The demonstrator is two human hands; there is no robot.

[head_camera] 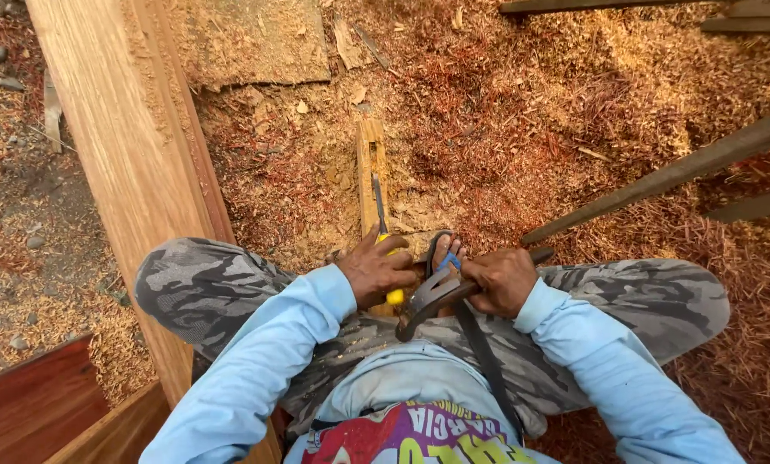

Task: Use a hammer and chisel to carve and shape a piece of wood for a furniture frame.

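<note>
Gripping a yellow-handled steel chisel (382, 225), the left hand (376, 268) is wrapped tight round the handle just above the person's lap, apparently to keep the blade steady. The chisel's long axis runs away from the body, its tip pointing forward onto a narrow pale strip of wood (370, 172) lying on the ground, touching it. The right hand (503, 279) is closed round the dark wooden handle of a claw hammer (441, 296), whose head sits beside the chisel's butt; the hammer lies crosswise, handle out to the right. Around them lie reddish wood shavings (522, 129), and a long, broad, light-brown timber plank (123, 137) stretches along the left.
</note>
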